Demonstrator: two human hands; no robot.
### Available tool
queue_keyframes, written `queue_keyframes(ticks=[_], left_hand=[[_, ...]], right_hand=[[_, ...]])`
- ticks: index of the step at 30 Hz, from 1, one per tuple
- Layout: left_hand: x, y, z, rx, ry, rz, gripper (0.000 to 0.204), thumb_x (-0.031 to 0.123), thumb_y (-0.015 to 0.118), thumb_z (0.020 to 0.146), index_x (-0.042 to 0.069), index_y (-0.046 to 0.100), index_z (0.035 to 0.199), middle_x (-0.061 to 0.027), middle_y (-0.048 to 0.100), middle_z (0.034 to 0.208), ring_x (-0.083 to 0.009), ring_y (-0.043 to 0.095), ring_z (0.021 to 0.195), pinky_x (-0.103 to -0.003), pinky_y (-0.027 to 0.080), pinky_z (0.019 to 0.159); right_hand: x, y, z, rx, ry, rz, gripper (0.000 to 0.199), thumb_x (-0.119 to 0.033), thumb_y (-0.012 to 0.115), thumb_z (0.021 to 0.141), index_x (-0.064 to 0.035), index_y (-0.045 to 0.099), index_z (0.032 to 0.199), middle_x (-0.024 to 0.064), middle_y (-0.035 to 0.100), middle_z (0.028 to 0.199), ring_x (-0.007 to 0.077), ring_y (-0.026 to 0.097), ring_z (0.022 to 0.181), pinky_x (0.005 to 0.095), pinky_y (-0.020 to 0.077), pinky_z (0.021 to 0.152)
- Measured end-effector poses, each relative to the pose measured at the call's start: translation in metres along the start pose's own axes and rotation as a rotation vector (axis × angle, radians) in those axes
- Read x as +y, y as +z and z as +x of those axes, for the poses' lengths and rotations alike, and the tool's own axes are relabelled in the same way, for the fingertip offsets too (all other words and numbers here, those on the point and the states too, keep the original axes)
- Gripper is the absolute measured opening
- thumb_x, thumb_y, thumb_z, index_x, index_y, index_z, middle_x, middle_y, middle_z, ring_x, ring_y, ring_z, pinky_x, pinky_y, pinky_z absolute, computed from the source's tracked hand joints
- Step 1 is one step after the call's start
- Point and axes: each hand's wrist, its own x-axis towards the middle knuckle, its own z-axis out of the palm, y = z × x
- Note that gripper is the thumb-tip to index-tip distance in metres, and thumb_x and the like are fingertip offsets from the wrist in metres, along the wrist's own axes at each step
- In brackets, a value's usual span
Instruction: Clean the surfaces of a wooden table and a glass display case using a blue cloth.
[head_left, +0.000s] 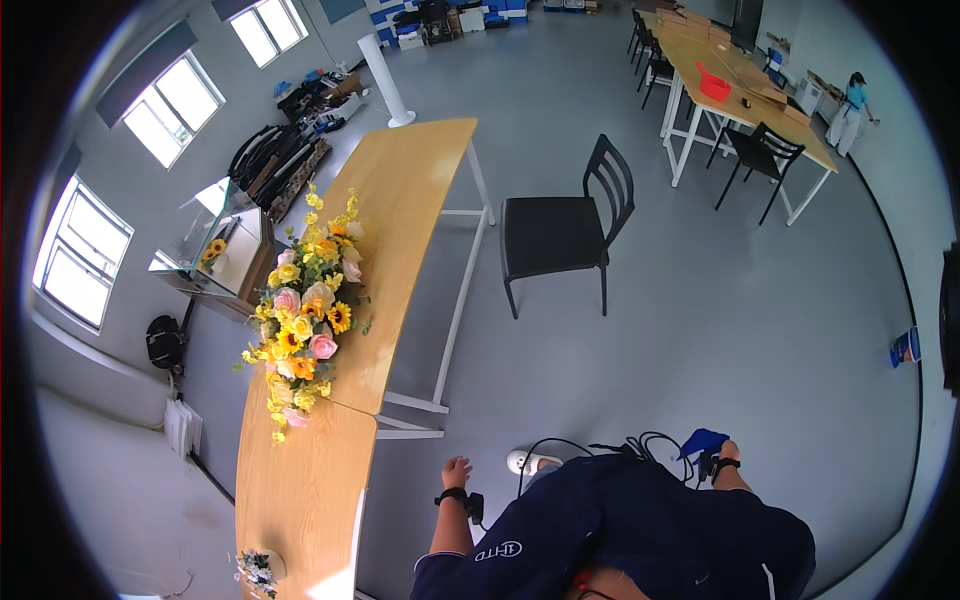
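Note:
My left hand point(456, 470) hangs beside the near end of a long wooden table point(300, 500). Its fingers are curled and nothing shows in it; a black band with a small device sits on its wrist. My right hand point(728, 453) is out to my right, also with a black wrist band, and it grips a blue cloth point(702, 441) that sticks out to its left. My dark blue top fills the lower middle of the view. A large bunch of yellow, pink and orange flowers point(305, 320) lies on the table, well ahead of my left hand.
A white power strip point(526, 462) with black cables point(640, 442) lies on the grey floor between my hands. A black chair point(560, 232) stands right of the table. A glass case point(215, 240) stands left of it. Far right, more tables, chairs and a person point(852, 108).

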Motion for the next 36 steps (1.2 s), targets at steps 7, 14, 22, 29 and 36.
queue_keyframes(ticks=[7, 14, 22, 29, 36], left_hand=[[-0.091, 0.057, -0.062, 0.094, -0.321, 0.036, 0.025, 0.022, 0.048, 0.084, 0.007, 0.049, 0.105, -0.0080, 0.062, 0.095, -0.0226, 0.063, 0.073, -0.035, 0.046, 0.055], [-0.162, 0.086, -0.085, 0.139, -0.577, 0.032, 0.026, 0.020, 0.042, 0.084, 0.006, 0.049, 0.105, -0.0088, 0.062, 0.096, -0.0238, 0.063, 0.069, -0.035, 0.043, 0.046], [-0.063, 0.169, -0.043, 0.002, -0.264, 0.379, 0.021, 0.019, 0.045, 0.082, 0.006, 0.055, 0.095, -0.0062, 0.063, 0.086, -0.0174, 0.060, 0.060, -0.032, 0.041, 0.046], [0.045, 0.301, 0.030, -0.185, -0.013, 0.444, 0.024, 0.023, 0.047, 0.083, 0.007, 0.054, 0.099, -0.0046, 0.064, 0.084, -0.0151, 0.061, 0.063, -0.028, 0.043, 0.047], [0.140, 0.388, 0.111, -0.260, 0.208, 0.580, 0.030, 0.029, 0.055, 0.080, 0.006, 0.055, 0.100, -0.0052, 0.062, 0.088, -0.0143, 0.061, 0.065, -0.031, 0.047, 0.056]], right_hand=[[0.062, -0.065, 0.004, -0.101, 0.114, 0.070, 0.028, -0.013, 0.041, 0.073, 0.0031, 0.060, 0.086, 0.0171, 0.062, 0.080, 0.0301, 0.058, 0.072, 0.0388, 0.0434, 0.067], [0.072, -0.106, 0.046, -0.142, 0.066, 0.135, 0.028, -0.012, 0.041, 0.072, 0.0030, 0.060, 0.086, 0.0164, 0.061, 0.079, 0.0290, 0.057, 0.070, 0.0381, 0.0429, 0.064], [0.061, -0.077, 0.031, -0.247, 0.075, 0.184, 0.028, -0.011, 0.041, 0.071, 0.0030, 0.060, 0.085, 0.0155, 0.061, 0.077, 0.0277, 0.055, 0.067, 0.0373, 0.0424, 0.061], [0.050, -0.071, 0.050, -0.207, 0.211, 0.163, 0.028, -0.010, 0.041, 0.070, 0.0029, 0.060, 0.085, 0.0148, 0.060, 0.075, 0.0266, 0.054, 0.065, 0.0366, 0.0419, 0.059], [0.001, -0.082, 0.073, -0.057, 0.275, 0.200, 0.028, -0.010, 0.040, 0.070, 0.0029, 0.060, 0.084, 0.0140, 0.059, 0.073, 0.0255, 0.053, 0.063, 0.0360, 0.0415, 0.056]])
